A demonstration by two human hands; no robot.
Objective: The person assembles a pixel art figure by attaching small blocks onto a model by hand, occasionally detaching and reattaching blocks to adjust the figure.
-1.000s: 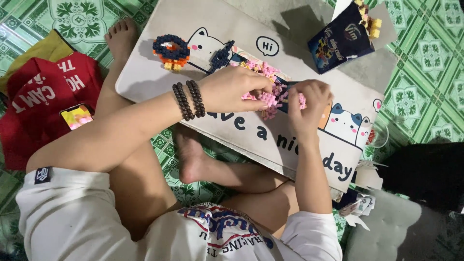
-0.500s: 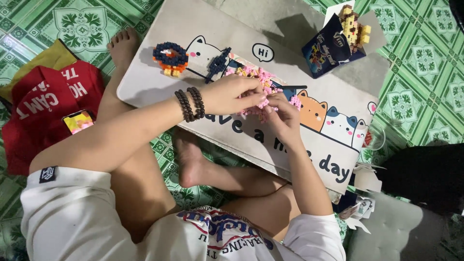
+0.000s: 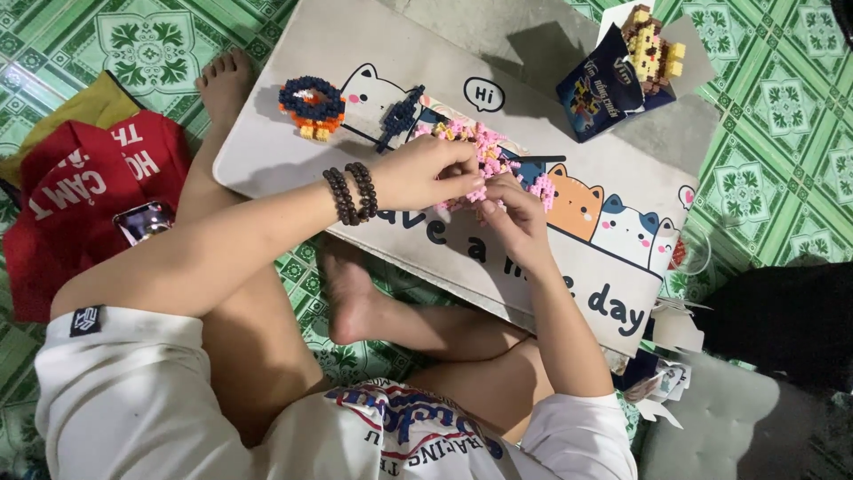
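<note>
Hands meet at frame centre: left hand (image 3: 426, 171) and right hand (image 3: 514, 218) pinch small pink blocks (image 3: 493, 156) on a cat-printed lap table (image 3: 569, 267), mid-assembly by the look of it; pressing pieces home wants fine fingertip pressure. Green patterned floor tiles (image 3: 782, 116) surround, red cloth (image 3: 80, 204) at left

A low white desk printed with cartoon cats (image 3: 267, 151) stands on the green patterned tile floor (image 3: 782, 124). At the desk's middle lies a heap of small pink building bricks (image 3: 498, 151), with the left hand (image 3: 431, 173) and right hand (image 3: 515, 218) meeting at it. Left of the heap sit a small dark blue brick piece (image 3: 397, 117) and, further left, a dark blue and orange brick ring (image 3: 311, 105). At the desk's far right corner stands a dark blue cardboard box (image 3: 597, 93), with a yellow and brown brick figure (image 3: 651, 49) on it. On the floor left of the desk lies a red printed cloth (image 3: 62, 204), a phone (image 3: 142, 220) on it.
</note>
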